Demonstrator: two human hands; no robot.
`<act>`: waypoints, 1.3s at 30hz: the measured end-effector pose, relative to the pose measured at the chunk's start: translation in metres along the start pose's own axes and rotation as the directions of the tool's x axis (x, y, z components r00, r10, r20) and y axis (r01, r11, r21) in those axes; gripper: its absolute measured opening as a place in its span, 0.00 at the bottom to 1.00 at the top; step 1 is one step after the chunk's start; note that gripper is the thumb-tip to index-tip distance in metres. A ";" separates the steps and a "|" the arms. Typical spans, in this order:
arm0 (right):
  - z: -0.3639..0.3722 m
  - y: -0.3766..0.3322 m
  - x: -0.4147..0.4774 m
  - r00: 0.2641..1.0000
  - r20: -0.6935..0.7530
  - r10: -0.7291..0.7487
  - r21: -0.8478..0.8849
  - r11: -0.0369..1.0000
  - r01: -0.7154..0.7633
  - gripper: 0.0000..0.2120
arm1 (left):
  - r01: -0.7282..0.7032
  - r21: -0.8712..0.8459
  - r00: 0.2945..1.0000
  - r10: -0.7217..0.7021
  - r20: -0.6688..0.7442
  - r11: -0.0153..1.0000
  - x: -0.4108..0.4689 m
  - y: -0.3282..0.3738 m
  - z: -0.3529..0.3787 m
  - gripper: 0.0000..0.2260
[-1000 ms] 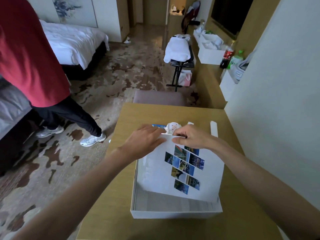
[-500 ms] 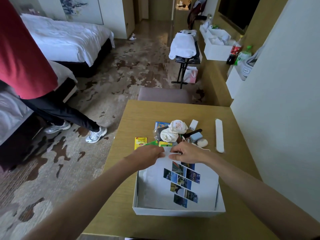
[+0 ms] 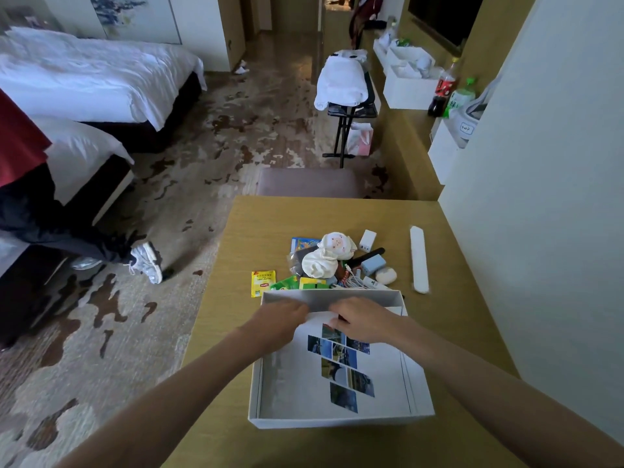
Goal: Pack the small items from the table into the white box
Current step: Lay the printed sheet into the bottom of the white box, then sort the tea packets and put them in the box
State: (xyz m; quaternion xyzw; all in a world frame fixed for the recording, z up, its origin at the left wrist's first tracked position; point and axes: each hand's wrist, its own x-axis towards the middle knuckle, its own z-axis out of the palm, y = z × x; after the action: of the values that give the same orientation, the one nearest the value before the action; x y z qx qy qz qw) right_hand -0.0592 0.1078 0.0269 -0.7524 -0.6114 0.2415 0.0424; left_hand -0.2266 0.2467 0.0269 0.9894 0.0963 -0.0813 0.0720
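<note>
The white box [image 3: 337,421] lies open on the wooden table [image 3: 472,332], near its front edge. A white sheet with photo tiles [image 3: 341,369] lies flat inside it. My left hand [image 3: 280,320] and my right hand [image 3: 363,319] both rest on the sheet's far edge, fingers pinching it. Just beyond the box sits a pile of small items: a white cloth toy [image 3: 327,256], a yellow tea packet [image 3: 262,282], green packets [image 3: 287,283], a white charger [image 3: 367,238], a pale blue block [image 3: 373,265], a white cable [image 3: 358,282] and a pebble-like soap [image 3: 386,275].
A long white stick [image 3: 418,260] lies at the table's right, near the wall. A stool [image 3: 309,182] stands behind the table. A person in red top and dark trousers [image 3: 30,211] walks at the left by the beds. Bottles [image 3: 445,87] stand on the side counter.
The sheet, held up tilted before, has come down flat into the box with both hands on it. The pile of items behind it is now in sight. The person at left stepped further left.
</note>
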 end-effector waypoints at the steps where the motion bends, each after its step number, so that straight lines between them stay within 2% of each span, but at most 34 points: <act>1: 0.002 0.000 -0.001 1.000 -0.010 0.001 -0.006 1.000 -0.001 0.10 | 0.002 0.017 1.000 -0.002 0.000 1.000 0.000 -0.001 0.002 0.14; 3: 0.006 0.001 -0.002 0.999 -0.043 -0.009 -0.018 1.000 0.008 0.10 | 0.014 0.046 1.000 -0.014 0.004 0.999 0.001 -0.001 0.002 0.15; 9: 0.020 0.011 -0.001 0.985 -0.155 -0.080 -0.098 0.993 0.065 0.19 | 0.035 0.153 0.999 -0.040 0.025 0.988 0.007 -0.002 0.015 0.15; 14: 0.025 0.024 -0.001 0.964 -0.239 -0.114 -0.136 0.987 0.083 0.22 | 0.001 0.066 1.000 0.000 -0.017 0.998 0.010 -0.007 0.024 0.29; 18: 0.024 0.029 -0.006 0.943 -0.277 -0.186 -0.188 0.973 0.136 0.17 | -0.049 0.041 0.993 0.053 -0.103 0.998 0.007 -0.009 0.023 0.25; 21: 0.022 0.030 -0.008 0.938 -0.265 -0.222 -0.200 0.965 0.172 0.14 | -0.077 0.054 0.994 0.081 -0.075 0.996 0.006 -0.007 0.025 0.19; 26: 0.028 0.034 -0.012 0.965 -0.199 -0.171 -0.166 0.976 0.139 0.13 | -0.053 0.063 0.996 0.049 0.069 0.997 0.007 0.003 0.035 0.18; 31: 0.036 0.040 -0.014 1.000 0.005 -0.031 -0.154 0.988 0.031 0.13 | 0.008 0.094 0.962 -0.033 0.270 0.996 0.009 0.004 0.044 0.20; 33: 0.035 0.041 -0.014 0.999 0.047 -0.019 -0.146 0.989 0.026 0.13 | 0.012 0.105 0.950 -0.044 0.310 0.994 0.010 0.004 0.043 0.20; 36: 0.026 0.038 -0.015 0.998 -0.054 -0.028 -0.039 0.999 0.026 0.11 | 0.011 -0.049 0.975 0.000 0.221 0.999 0.011 0.003 0.029 0.17; 39: 0.007 0.033 -0.012 0.960 -0.276 -0.044 0.079 0.995 0.068 0.12 | -0.026 -0.229 0.995 0.004 -0.097 0.973 0.010 -0.004 0.003 0.12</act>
State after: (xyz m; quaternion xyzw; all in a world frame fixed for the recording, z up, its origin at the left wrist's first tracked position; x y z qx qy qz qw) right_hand -0.0344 0.0869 0.0122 -0.7583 -0.6097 0.1601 0.1663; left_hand -0.2184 0.2520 0.0217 0.9778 0.1011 -0.0216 0.1820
